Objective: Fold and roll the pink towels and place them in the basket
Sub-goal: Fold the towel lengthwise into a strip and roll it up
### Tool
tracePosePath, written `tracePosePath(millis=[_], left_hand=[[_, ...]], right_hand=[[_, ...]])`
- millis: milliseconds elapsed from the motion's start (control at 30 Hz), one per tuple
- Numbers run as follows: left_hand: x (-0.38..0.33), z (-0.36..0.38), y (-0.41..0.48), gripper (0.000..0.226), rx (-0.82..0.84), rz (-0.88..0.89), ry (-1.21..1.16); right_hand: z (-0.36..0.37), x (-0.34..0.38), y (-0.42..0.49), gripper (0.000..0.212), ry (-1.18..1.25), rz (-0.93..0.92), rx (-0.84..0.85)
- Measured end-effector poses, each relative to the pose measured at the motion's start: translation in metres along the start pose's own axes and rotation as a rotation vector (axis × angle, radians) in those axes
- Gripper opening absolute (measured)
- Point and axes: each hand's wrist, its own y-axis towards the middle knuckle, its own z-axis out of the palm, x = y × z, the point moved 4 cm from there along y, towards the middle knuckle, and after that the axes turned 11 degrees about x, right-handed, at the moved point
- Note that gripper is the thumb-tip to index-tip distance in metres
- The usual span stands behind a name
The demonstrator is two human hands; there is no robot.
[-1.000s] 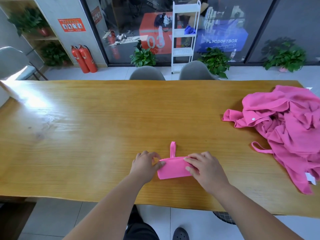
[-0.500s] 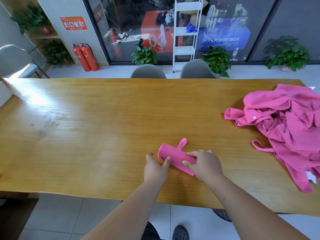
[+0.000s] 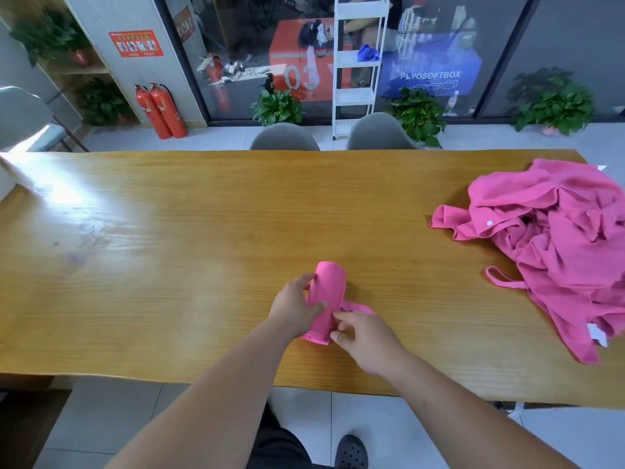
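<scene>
A rolled pink towel (image 3: 329, 289) stands almost end-on near the front middle of the wooden table (image 3: 203, 231), its long axis pointing away from me. My left hand (image 3: 294, 308) grips the roll from its left side, thumb across the front. My right hand (image 3: 363, 336) pinches the towel's pink loop strap (image 3: 358, 308) at the roll's near right end. A heap of loose pink towels (image 3: 554, 242) lies at the table's right end. No basket is in view.
Two grey chairs (image 3: 285, 138) stand behind the table's far edge, with a white shelf rack (image 3: 358, 62) and potted plants beyond. Another chair (image 3: 23, 120) stands at the far left. My foot (image 3: 351, 451) shows below the table's front edge.
The rolled towel has turned from lying crosswise to pointing away from me. My left hand now wraps its side, and my right hand has moved to the strap at the near end.
</scene>
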Motion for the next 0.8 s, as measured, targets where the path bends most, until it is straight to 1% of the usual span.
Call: tracePosePath(millis=[33,100,167,200,267,333,433,533,567,633,733,800], left_hand=[[0.0,-0.002,0.002,0.078,0.014,-0.001,0.023],[-0.001,-0.002,0.002,0.079,0.018,-0.007,0.053],[-0.001,0.001,0.0,0.081,0.004,-0.001,0.07],[-0.001,0.003,-0.001,0.081,-0.002,-0.002,0.07],[0.001,0.006,-0.003,0.081,-0.016,-0.007,0.057],[0.003,0.007,-0.004,0.081,-0.016,-0.019,0.048],[0.003,0.006,-0.003,0.082,-0.012,-0.029,0.06],[0.003,0.007,-0.002,0.086,0.018,-0.054,0.047],[0.003,0.007,-0.001,0.087,0.034,-0.062,0.034],[0.004,0.006,0.0,0.088,0.063,-0.086,0.005],[0.004,0.004,0.002,0.089,0.104,-0.118,-0.011],[0.004,0.005,0.003,0.087,0.109,-0.124,-0.044]], right_hand=[[-0.007,-0.003,0.001,0.04,-0.02,0.007,-0.017],[-0.026,-0.012,0.003,0.034,-0.079,0.05,-0.118],[-0.041,-0.022,0.005,0.035,-0.138,0.114,-0.197],[-0.045,-0.026,0.007,0.039,-0.162,0.143,-0.193],[-0.047,-0.03,0.01,0.048,-0.187,0.187,-0.126],[-0.045,-0.029,0.014,0.051,-0.211,0.201,-0.083],[-0.039,-0.03,0.02,0.042,-0.225,0.195,-0.098],[-0.037,-0.035,0.023,0.027,-0.162,0.22,-0.128],[-0.039,-0.037,0.024,0.022,-0.137,0.239,-0.117],[-0.044,-0.037,0.024,0.013,-0.113,0.28,-0.036],[-0.051,-0.035,0.028,0.013,-0.014,0.285,0.09],[-0.058,-0.032,0.027,0.017,0.123,0.226,0.083]])
